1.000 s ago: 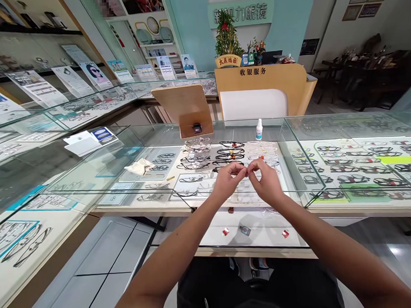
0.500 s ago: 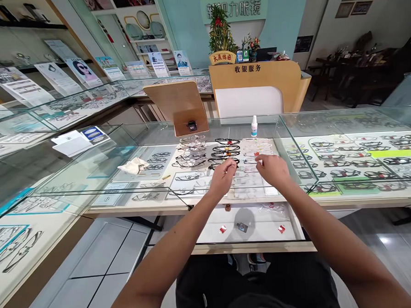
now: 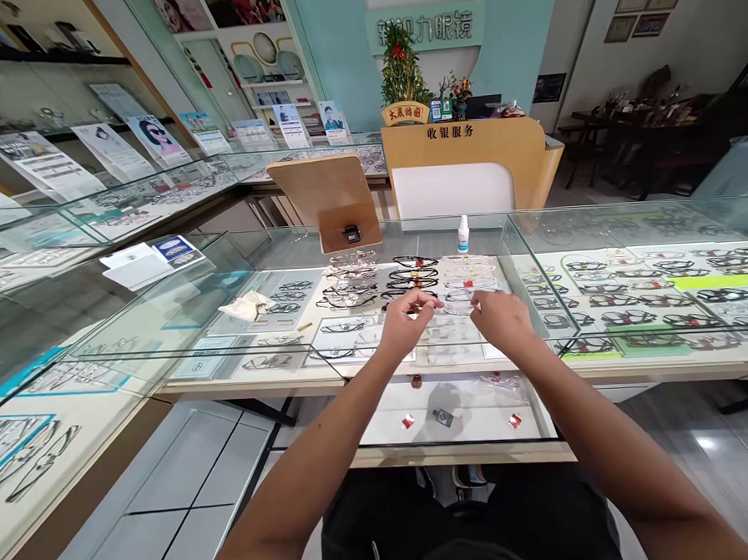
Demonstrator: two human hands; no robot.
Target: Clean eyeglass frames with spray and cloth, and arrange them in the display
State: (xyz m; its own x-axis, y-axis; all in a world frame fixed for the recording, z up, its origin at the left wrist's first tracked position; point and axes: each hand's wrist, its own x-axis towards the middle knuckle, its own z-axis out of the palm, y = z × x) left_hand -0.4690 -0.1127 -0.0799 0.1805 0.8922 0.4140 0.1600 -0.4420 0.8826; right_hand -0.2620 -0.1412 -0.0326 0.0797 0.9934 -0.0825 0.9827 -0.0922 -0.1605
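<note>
Both hands hover above the glass counter at the front of the rows of eyeglasses. My left hand (image 3: 407,322) has thumb and forefinger pinched together, pointing right; whatever sits between them is too small or too clear to make out. My right hand (image 3: 502,319) is closed, its fingers curled down and facing the left hand across a small gap. In that gap shows a column of clear-framed eyeglasses (image 3: 459,295); whether one of these is held, I cannot tell. Black-framed eyeglasses (image 3: 415,274) lie just beyond the left hand, and thin-framed eyeglasses (image 3: 348,291) form a column farther left.
A white spray bottle (image 3: 463,235) stands behind the clear frames. A wooden-backed mirror (image 3: 329,195) and a crumpled cloth (image 3: 247,306) are to the left. Below, an open drawer (image 3: 382,434) holds small red-and-white packets and a grey tag (image 3: 443,418). Display cases flank both sides.
The left hand's fingers have extended slightly to the right into a pinch. The right hand's fingers have turned down. The whole view has shifted a little; the eyeglass rows keep their places.
</note>
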